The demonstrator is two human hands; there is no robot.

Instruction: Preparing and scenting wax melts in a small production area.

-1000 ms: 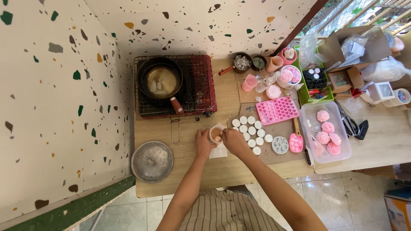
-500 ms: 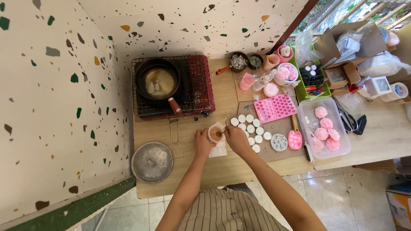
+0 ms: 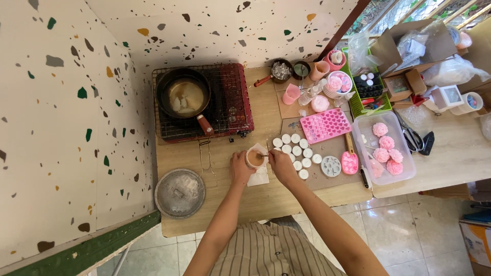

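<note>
My left hand (image 3: 239, 167) grips a small cup of brownish liquid (image 3: 254, 158) that stands on a white paper (image 3: 260, 176) on the wooden table (image 3: 235, 199). My right hand (image 3: 280, 164) holds a thin stick (image 3: 264, 155) whose tip dips into the cup. Just right of the cup lie several small white round pieces (image 3: 296, 149) on a brown board.
A red camp stove (image 3: 232, 105) with a black pan (image 3: 182, 94) of pale chunks stands at the back. A metal lid (image 3: 179, 192) lies front left. To the right are a pink mould (image 3: 326, 124), a clear tub (image 3: 404, 171) of pink flower shapes (image 3: 386, 148), scissors (image 3: 411, 137), cups and boxes.
Both hands stay at the cup; the right hand shifts slightly with the stick. The view has shifted a little.
</note>
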